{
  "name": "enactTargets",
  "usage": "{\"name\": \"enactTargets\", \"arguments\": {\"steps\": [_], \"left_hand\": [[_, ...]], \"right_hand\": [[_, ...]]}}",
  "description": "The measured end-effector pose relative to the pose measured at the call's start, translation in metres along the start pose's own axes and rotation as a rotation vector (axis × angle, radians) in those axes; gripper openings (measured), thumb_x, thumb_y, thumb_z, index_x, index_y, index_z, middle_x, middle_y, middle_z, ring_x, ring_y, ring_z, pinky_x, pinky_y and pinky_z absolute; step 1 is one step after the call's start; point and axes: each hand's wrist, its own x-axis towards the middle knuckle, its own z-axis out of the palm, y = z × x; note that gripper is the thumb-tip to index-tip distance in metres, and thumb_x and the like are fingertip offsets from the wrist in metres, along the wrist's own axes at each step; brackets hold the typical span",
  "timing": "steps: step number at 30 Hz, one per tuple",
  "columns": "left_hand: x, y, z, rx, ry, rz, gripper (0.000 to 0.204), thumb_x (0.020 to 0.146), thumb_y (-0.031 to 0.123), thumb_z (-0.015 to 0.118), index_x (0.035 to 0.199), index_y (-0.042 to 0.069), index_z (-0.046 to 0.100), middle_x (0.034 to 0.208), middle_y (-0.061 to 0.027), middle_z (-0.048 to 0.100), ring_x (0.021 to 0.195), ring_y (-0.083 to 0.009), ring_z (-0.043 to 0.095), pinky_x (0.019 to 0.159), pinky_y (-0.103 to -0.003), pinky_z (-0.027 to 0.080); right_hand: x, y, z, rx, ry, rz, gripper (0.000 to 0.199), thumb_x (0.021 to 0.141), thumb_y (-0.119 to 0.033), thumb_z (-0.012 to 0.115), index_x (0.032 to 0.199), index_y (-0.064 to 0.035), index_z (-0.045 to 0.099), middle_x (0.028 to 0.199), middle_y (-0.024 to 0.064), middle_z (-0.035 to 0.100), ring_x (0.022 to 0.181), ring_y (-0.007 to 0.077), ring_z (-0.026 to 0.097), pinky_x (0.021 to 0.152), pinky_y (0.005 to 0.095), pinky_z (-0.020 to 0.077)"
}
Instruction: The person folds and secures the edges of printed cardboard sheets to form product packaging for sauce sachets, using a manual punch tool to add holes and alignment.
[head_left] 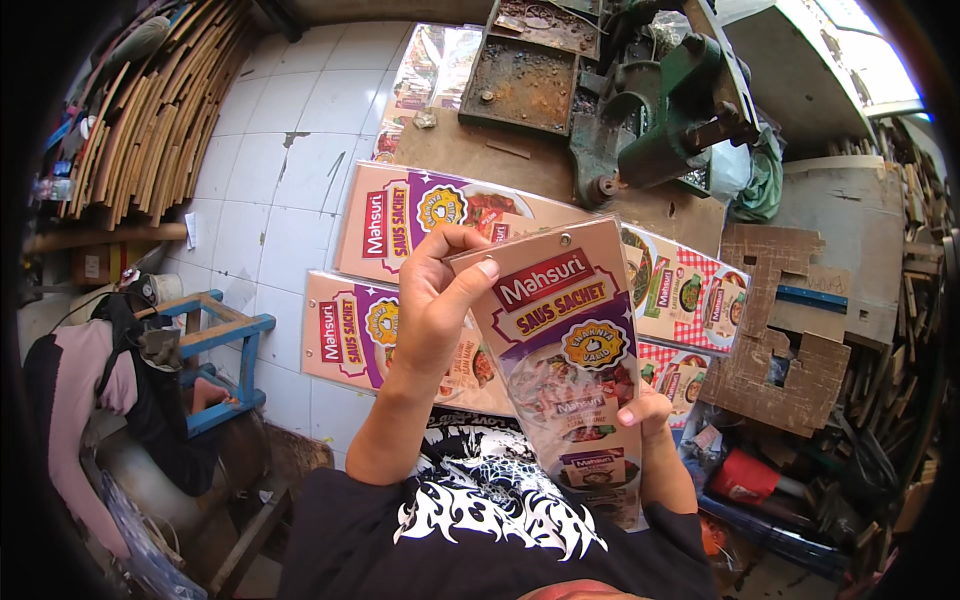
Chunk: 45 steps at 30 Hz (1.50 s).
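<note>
1. White floor tiles (320,112) are running off to my left, wood strips (165,110) are leaning in a big pile beyond them, and a green machine (645,130) is standing across the bench (460,150) from me, beside a rusty metal tray (522,88).

2. Right in front of my chest, one printed sheet (560,350) is hanging tilted between my two hands, its heading side facing up at me and its lower end reaching toward my black shirt (440,520).

3. As for progress, I'm judging only from what is showing: a metal ring (565,240) is sitting at the top edge of this sheet, so that part is looking done here.

4. Two more groups are lying just past it, a far stack (440,225) and a near stack (350,335), both printed much alike; I'm not able to tell how many sheets they're holding, or which ones are finished.

5. Now the grip: my left hand (447,290) is pinching the upper left edge, nearly closed, thumb lying on the front, fingers curling behind.

6. My right hand (648,410) is holding the right edge lower down, thumb pressing on the front; its fingers are hiding behind the sheet, so I'm not seeing how they're curling.
</note>
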Motion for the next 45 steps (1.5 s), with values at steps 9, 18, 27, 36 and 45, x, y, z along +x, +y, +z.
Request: {"name": "enactTargets", "arguments": {"steps": [9,18,27,36,45], "left_hand": [[0.004,0.043,0.015,0.798,-0.147,0.212,0.018,0.089,0.001,0.067,0.106,-0.006,0.067,0.096,-0.0100,0.072,0.090,-0.0137,0.068,0.081,-0.028,0.054],[0.027,0.089,0.017,0.793,-0.490,-0.034,0.019,0.087,0.009,0.070,0.099,-0.005,0.069,0.090,-0.0058,0.070,0.084,-0.0110,0.063,0.078,-0.027,0.051],[0.028,0.088,-0.016,0.529,-0.516,-0.184,0.012,0.086,0.007,0.070,0.092,-0.003,0.067,0.087,-0.0055,0.068,0.081,-0.0098,0.062,0.075,-0.026,0.050],[0.027,0.074,-0.034,0.507,-0.334,-0.216,0.014,0.088,0.010,0.072,0.093,-0.001,0.066,0.084,-0.0017,0.067,0.075,-0.0054,0.061,0.067,-0.020,0.049],[0.034,0.071,-0.052,0.507,-0.276,-0.308,0.014,0.090,0.011,0.072,0.093,-0.001,0.065,0.082,-0.0009,0.067,0.072,-0.0043,0.059,0.065,-0.020,0.048]], "right_hand": [[-0.002,0.001,0.013,-0.021,0.019,0.049,0.105,0.057,-0.013,0.071,0.148,0.0116,0.025,0.145,0.0241,0.044,0.132,0.0344,0.047,0.112,0.0417,0.0348],[-0.010,-0.005,0.023,-0.184,-0.086,0.100,0.084,0.065,-0.015,0.070,0.140,0.0121,0.043,0.134,0.0216,0.057,0.122,0.0281,0.056,0.106,0.0382,0.0401],[0.006,-0.018,0.032,-0.331,-0.287,0.147,0.053,0.088,-0.017,0.066,0.134,0.0067,0.054,0.132,0.0140,0.061,0.121,0.0200,0.054,0.106,0.0346,0.0379],[0.023,-0.023,0.034,-0.494,-0.190,0.141,0.045,0.098,-0.025,0.061,0.130,0.0052,0.058,0.127,0.0106,0.063,0.115,0.0154,0.055,0.100,0.0336,0.0419],[0.039,-0.021,0.035,-0.593,-0.140,0.060,0.040,0.101,-0.027,0.059,0.127,0.0031,0.062,0.117,0.0074,0.066,0.107,0.0111,0.055,0.093,0.0308,0.0454]]}}
